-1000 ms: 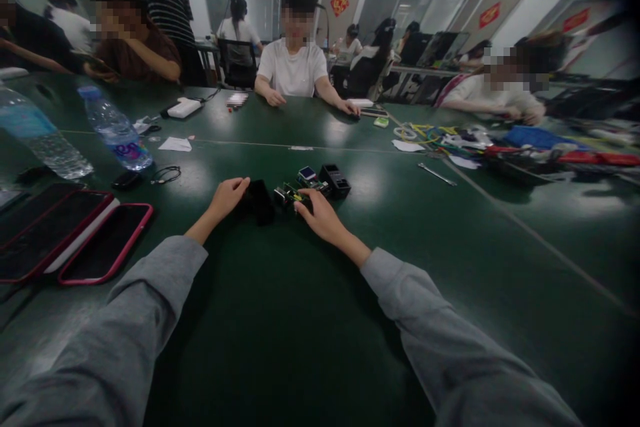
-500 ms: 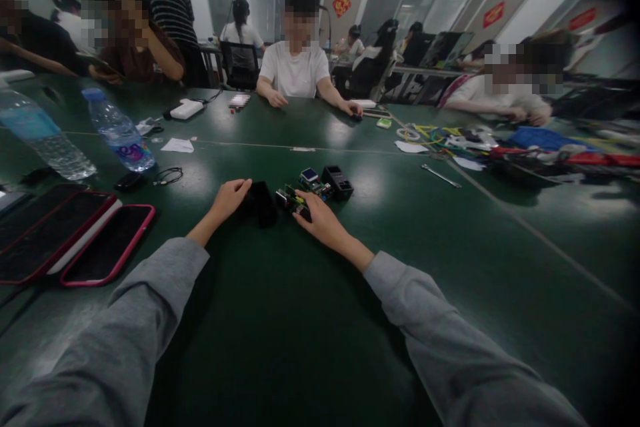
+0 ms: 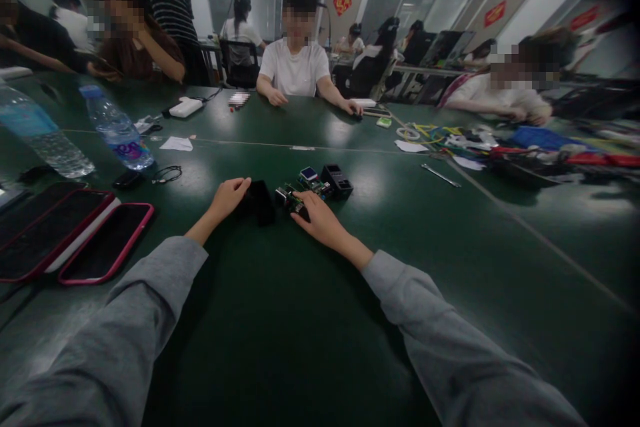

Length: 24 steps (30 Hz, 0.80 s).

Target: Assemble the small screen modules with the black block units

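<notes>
On the dark green table, my left hand [image 3: 229, 201] rests beside a black rectangular case part [image 3: 263, 203]. Its fingers are curled together, and whatever lies between them is hidden in shadow. My right hand [image 3: 320, 217] has its thumb and fingers on a circuit board [image 3: 296, 195] with a silver connector at its left end. Part of this board is covered by the fingers. Just behind it lies a small display module [image 3: 309, 175] with a bluish-white screen. To the right of that stands a black housing [image 3: 337, 181] with openings in it.
Two water bottles, one of them the smaller bottle [image 3: 117, 130], stand at the left. A red-edged phone [image 3: 107, 243] lies in front of them. A wrench [image 3: 441, 175] and a heap of cables [image 3: 450, 137] are at the right. Across the table sits a person in white [image 3: 295, 67].
My right fingers have shifted slightly left on the circuit board. The left hand and the parts around it look nearly the same.
</notes>
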Tool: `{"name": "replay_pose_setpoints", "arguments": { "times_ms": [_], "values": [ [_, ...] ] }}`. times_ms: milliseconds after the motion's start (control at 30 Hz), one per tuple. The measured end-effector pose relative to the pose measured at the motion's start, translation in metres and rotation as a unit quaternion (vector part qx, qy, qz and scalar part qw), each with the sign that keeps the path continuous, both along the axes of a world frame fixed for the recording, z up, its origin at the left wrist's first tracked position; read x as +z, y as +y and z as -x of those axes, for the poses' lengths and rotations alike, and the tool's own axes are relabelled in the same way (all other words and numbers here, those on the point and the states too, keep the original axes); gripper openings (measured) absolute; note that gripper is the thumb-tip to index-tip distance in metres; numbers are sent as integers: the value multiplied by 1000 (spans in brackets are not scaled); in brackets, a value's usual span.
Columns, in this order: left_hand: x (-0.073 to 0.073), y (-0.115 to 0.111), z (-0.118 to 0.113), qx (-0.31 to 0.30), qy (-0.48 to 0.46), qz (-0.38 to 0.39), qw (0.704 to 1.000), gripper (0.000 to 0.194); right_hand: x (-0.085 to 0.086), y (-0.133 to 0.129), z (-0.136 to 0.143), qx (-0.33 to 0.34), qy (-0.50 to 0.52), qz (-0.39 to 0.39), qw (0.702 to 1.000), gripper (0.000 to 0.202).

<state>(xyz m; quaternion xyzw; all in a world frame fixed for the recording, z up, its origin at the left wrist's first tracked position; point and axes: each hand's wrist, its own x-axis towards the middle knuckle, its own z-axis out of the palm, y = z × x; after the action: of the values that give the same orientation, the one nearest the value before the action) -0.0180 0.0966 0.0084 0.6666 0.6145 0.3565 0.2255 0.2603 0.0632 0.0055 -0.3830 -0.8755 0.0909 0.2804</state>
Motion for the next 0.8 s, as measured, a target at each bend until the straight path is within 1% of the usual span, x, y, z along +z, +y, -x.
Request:
{"name": "replay_pose_setpoints", "arguments": {
  "times_ms": [233,367,800],
  "values": [
    [-1,1,1,-5,-5,-2,1000,46,-2,0,0,7,-2,-7,1000,51],
    [-2,2,1,-5,-8,-5,1000,46,-3,0,0,-3,-11,1,1000,52],
    [-2,2,1,-5,3,6,1000,46,2,-2,1,-8,-24,-5,1000,47]
  ]
}}
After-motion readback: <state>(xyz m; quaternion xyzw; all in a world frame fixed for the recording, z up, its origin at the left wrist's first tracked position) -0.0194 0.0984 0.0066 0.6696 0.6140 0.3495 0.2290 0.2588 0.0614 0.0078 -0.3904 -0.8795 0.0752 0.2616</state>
